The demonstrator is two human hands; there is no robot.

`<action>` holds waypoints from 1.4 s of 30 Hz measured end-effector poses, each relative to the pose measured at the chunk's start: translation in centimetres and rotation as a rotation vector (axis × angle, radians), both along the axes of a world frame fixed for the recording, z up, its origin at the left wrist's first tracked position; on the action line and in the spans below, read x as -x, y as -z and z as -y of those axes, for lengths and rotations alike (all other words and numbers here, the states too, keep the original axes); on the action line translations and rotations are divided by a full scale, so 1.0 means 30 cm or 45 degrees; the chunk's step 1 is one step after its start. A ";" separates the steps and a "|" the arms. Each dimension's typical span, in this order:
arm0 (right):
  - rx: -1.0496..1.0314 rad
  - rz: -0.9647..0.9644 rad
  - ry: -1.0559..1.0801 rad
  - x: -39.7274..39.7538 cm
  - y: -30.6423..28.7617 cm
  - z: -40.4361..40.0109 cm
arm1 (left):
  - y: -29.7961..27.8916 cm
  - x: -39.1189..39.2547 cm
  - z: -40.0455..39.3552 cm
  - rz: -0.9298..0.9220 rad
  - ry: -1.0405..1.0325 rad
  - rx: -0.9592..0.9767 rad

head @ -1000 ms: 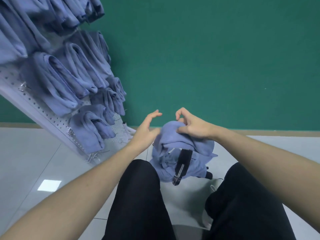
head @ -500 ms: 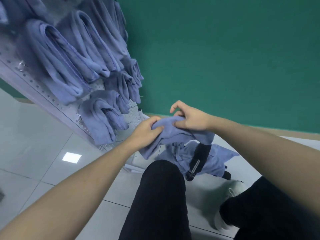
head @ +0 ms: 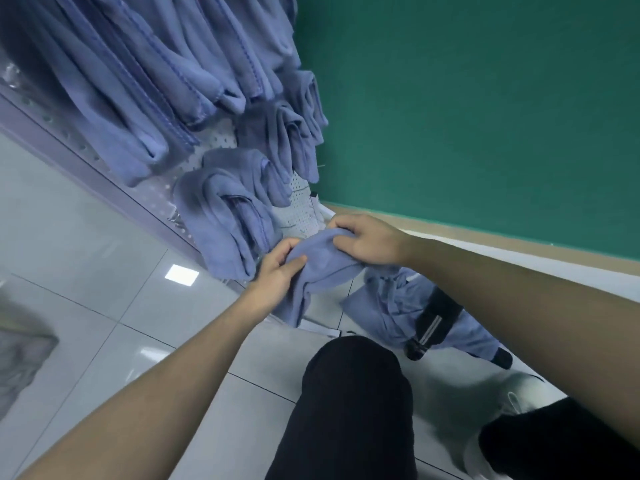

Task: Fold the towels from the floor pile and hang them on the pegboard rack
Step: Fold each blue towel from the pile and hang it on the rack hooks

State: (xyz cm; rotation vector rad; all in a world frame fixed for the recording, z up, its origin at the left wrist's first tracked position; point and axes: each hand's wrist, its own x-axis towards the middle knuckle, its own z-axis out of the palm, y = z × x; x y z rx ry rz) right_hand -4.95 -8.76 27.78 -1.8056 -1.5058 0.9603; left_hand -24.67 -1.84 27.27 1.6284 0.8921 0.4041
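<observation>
Towel [head: 322, 268] had come up off the pile [head: 391, 313]; left hand [head: 277, 275] and right hand [head: 367, 242] fingers clamped on it beside the rack [head: 214, 157], folding underway.

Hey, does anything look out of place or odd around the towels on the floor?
Yes. A black strap with a buckle lies across the blue towel pile on the floor, unlike anything else there. Both hands grip one towel above it.

towel [head: 323, 268]: gripped by left hand [head: 277, 271] and right hand [head: 369, 242]
rack [head: 214, 157]: folded towels [head: 221, 213] hanging
floor pile [head: 398, 299]: under right forearm
</observation>
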 end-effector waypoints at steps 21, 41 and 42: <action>0.127 -0.190 0.069 0.246 0.260 -0.355 | 0.157 0.177 -0.144 0.288 -0.473 0.383; -0.100 -0.122 -0.232 0.321 0.326 -0.313 | 0.349 0.205 -0.096 -0.231 -0.700 -0.399; -0.115 -0.150 -0.226 0.322 0.330 -0.316 | 0.357 0.213 -0.092 -0.184 -0.635 -0.419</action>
